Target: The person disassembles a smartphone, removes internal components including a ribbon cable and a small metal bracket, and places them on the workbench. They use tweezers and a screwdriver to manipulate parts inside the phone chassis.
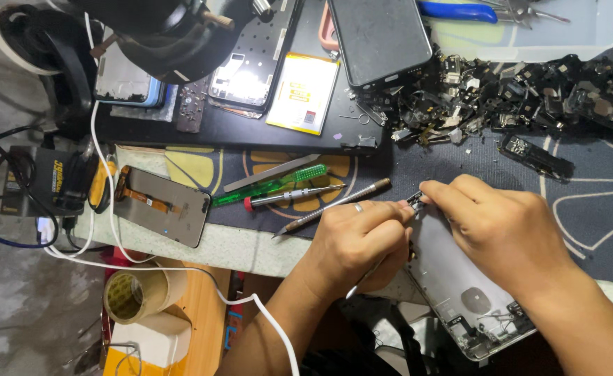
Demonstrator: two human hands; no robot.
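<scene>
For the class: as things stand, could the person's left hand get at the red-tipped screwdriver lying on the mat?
Probably yes. The red-tipped screwdriver lies bare on the mat just beyond the left hand, with only a metal pry tool between them. But that hand is busy, its fingers pinched with the right hand on the phone housing.

Bare dark patterned mat (599, 209) lies open to the right of the right hand (501, 230). Behind it, a heap of small black phone parts (515, 90) blocks the way. Left of the left hand (355, 240), a slim metal screwdriver (334, 205), a green plastic pry tool (268, 186) and a grey detached phone screen (164, 205) crowd the table edge.
</scene>
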